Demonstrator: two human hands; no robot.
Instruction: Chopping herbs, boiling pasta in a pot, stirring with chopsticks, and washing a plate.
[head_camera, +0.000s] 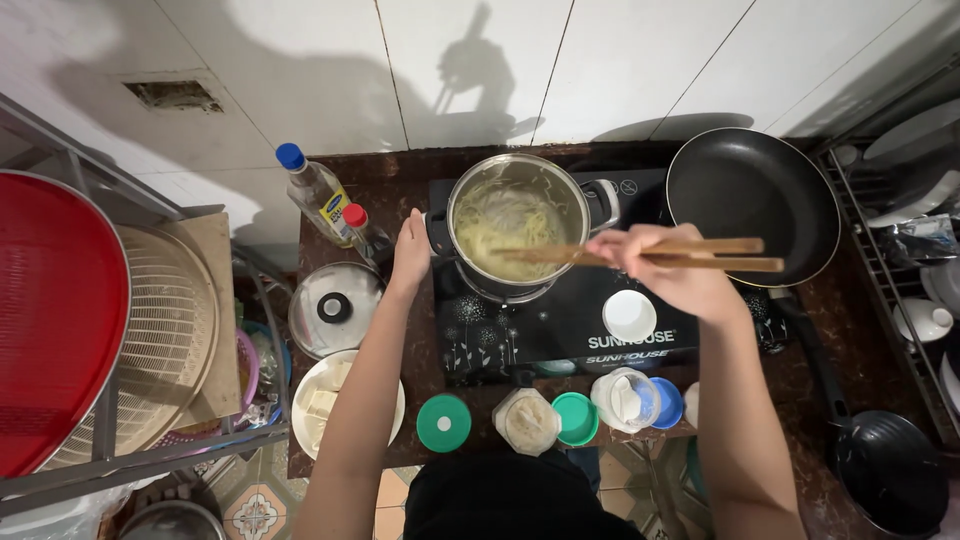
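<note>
Right hand (672, 272) pinches chopsticks (650, 256) over pot (517, 232) rim

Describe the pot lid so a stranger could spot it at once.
Start at the black cooktop with the steel pot of noodles. Left of it, past the left hand on the pot's handle, the glass lid lies flat. Unlike the white plate below, it is see-through with a black knob.

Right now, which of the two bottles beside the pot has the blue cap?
The taller clear bottle, farther from the left hand; the smaller bottle beside it has a red cap.
</note>
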